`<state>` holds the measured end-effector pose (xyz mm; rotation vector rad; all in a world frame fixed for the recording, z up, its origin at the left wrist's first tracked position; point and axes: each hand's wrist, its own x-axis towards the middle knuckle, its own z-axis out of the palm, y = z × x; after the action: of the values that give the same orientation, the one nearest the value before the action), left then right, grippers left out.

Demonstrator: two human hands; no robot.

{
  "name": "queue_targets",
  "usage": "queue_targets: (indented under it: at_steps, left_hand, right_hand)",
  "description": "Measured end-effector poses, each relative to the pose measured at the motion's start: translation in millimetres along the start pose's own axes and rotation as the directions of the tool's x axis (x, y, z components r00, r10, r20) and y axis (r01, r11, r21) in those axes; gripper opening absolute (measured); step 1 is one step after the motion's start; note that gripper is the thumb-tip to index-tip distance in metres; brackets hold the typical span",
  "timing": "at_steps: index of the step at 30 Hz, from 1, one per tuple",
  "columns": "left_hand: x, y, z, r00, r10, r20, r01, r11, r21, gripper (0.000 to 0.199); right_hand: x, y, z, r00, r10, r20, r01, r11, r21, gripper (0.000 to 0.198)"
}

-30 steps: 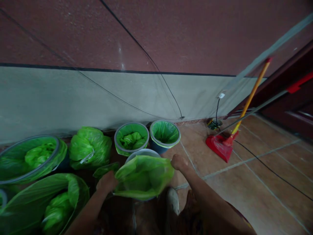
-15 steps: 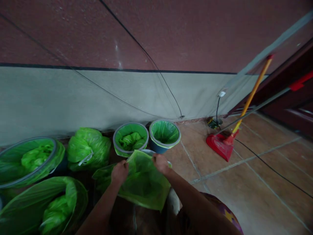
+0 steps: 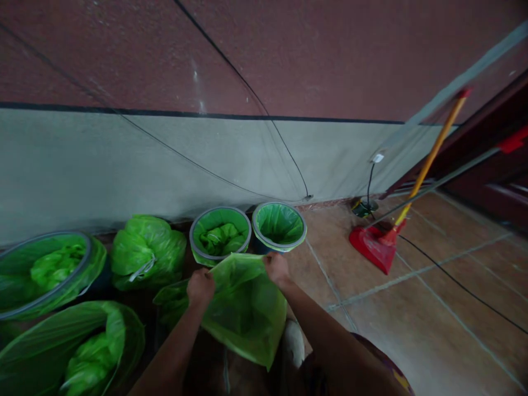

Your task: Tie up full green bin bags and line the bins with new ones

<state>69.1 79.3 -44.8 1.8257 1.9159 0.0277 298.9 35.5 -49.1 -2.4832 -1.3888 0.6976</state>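
A green plastic bag (image 3: 247,308) is stretched between my two hands, its mouth spread and its lower corner hanging toward me. My left hand (image 3: 201,287) is closed on the left part of its rim. On the right part, my right hand (image 3: 275,268) grips the rim with bent fingers. Just beyond the bag stand two small bins with grey rims: one bin (image 3: 250,234) holds crumpled green plastic, and the other bin (image 3: 304,223) has a green liner. What lies under the bag is hidden.
At the left are a large lined bin (image 3: 87,253), a tied green bag (image 3: 148,253) and an open green bag (image 3: 132,335) with plastic inside. A red dustpan (image 3: 371,250) and a yellow handle (image 3: 429,165) stand right. A black cable (image 3: 454,283) crosses the tiles.
My hands have drawn wider apart and the bag's rim is stretched tighter. My right hand has risen slightly, and the bag's lower corner hangs a little lower.
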Motion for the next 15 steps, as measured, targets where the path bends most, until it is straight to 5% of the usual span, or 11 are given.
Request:
queue_targets:
  at_steps: [6,15]
  left_hand:
    - [16.3,0.7,25.7,0.991,-0.127,-0.040,0.124,0.990,-0.061,0.035]
    - [-6.2,-31.1,41.6,0.982,-0.189,0.013,0.188,0.964,-0.187,0.027]
  right_hand:
    - [27.6,-2.5,24.5,0.999,0.030,0.022,-0.031,0.997,0.068,0.029]
    - [10.5,18.0,49.9,0.991,0.097,0.092,-0.116,0.965,0.234,0.025]
